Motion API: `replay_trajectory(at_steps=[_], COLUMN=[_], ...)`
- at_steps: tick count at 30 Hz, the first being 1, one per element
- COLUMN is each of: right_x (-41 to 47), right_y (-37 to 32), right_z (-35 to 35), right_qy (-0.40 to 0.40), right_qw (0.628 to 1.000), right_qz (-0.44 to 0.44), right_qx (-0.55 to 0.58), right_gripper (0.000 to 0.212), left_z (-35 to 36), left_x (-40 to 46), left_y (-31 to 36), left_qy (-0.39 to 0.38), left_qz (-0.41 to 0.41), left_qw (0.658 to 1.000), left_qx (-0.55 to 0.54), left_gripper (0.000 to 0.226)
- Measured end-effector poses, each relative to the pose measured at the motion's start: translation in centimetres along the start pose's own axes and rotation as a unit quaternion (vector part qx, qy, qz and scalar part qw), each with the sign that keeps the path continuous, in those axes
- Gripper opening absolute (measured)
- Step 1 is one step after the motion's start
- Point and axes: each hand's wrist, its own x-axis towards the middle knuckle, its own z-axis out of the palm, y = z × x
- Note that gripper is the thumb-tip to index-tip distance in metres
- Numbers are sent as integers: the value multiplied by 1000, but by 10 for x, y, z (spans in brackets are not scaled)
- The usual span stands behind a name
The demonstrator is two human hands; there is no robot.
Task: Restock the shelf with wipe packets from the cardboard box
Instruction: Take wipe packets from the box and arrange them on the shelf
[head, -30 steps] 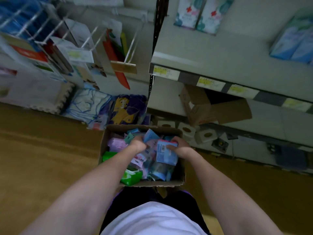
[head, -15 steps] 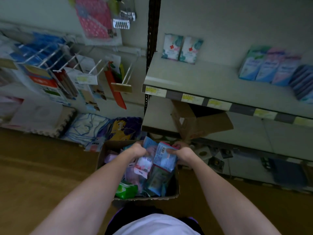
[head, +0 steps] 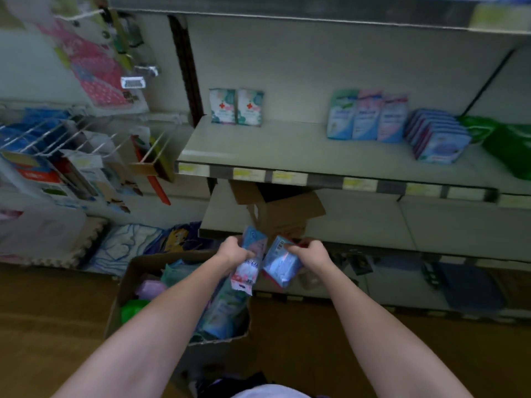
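The left hand [head: 234,251] has its grip curled round a pink packet [head: 248,268] with white and blue on it, holding it upright above the box [head: 126,285]. The right hand [head: 313,254] pinches a blue packet [head: 280,264] by its top edge; that packet hangs tilted, just beside the pink one. Both packets are clear of the box and below the front edge of the shelf [head: 258,145].

The box stands open on the brown floor [head: 43,311], below and to the left of the hands. In it lie more packets in a loose heap: a blue one [head: 221,314] near the right wall, a green one [head: 132,308] at the left, a lilac one [head: 150,288] behind it and teal ones near the back. How many there are cannot be told.

On the shelf, against the back wall, two white packets with red crosses [head: 236,106] stand side by side at the left. Well to the right stand three tall packets [head: 367,114], blue, pink and pink-violet, touching each other. Just beside them is a row of flat blue packs [head: 436,139] leaning one behind another, and at the far right a green bag [head: 508,145]. Yellow price tags [head: 248,174] line the shelf's front edge.

On the shelf beneath, a second cardboard box [head: 284,208] lies with its flaps open; its contents are not visible. At the left, wire hooks [head: 57,133] carry hanging goods.
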Motion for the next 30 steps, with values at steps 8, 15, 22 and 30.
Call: replay_trajectory(at_steps=[8,15,22,30], right_x=[-13,-23,-29,12], right_y=[14,-18,-64,-103], right_z=[-117,-204,-259,-292], right_qy=[76,129,90,125], right_qw=[995,966,927,952], right_qz=[-43,-77,-97,-147], right_qx=[52,212,351,239], right_gripper=[23,14,32,44], left_z=[84,127,141,143], left_x=[-25,-43,-49,-20], left_y=[78,167,234,286], left_qy=[-22,-30,-59,-87], left_qz=[68,157,157,203], left_qw=[997,986,971,944], left_qx=[5,-55,-173,-247], left_gripper=[53,31,26,42])
